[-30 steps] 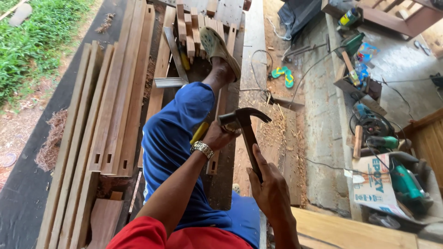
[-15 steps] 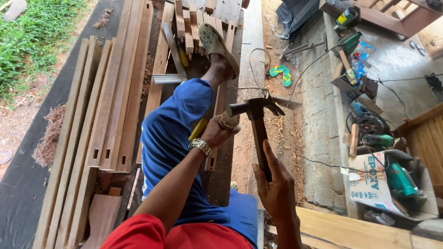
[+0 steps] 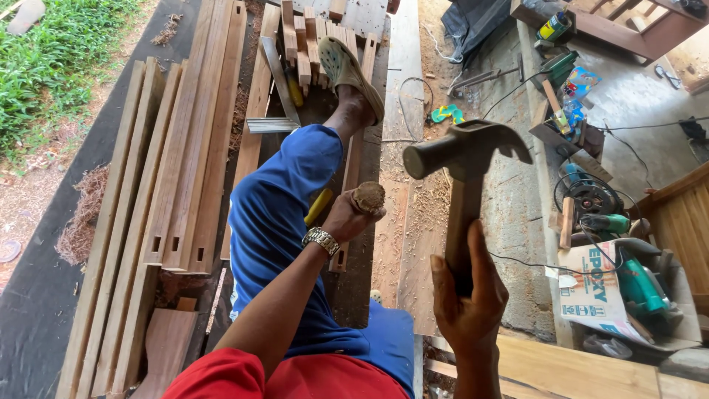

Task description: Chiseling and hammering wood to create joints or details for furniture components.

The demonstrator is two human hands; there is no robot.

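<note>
My right hand (image 3: 467, 295) grips the wooden handle of a claw hammer (image 3: 465, 159), raised with its dark head up and to the right of my left hand. My left hand (image 3: 347, 218), with a metal wristwatch (image 3: 321, 239) on the wrist, is closed round a chisel whose worn wooden butt end (image 3: 368, 196) faces up. The chisel's lower part is hidden; a yellow piece (image 3: 319, 206) shows below the hand. My leg in blue trousers (image 3: 277, 199) stretches forward over a dark plank (image 3: 353, 185), with a sandalled foot (image 3: 348, 72) at its end.
Long wooden planks with mortise slots (image 3: 185, 162) lie to the left, beside grass (image 3: 52, 59). Short wood blocks (image 3: 303, 44) sit near the foot. Sawdust covers the board by the hammer. Power tools and cables (image 3: 598, 214), a cardboard box (image 3: 591, 292) and a spray can (image 3: 552, 26) are on the right.
My right hand has lifted the hammer higher and farther right, away from the chisel's butt end. My left hand stays closed on the chisel.
</note>
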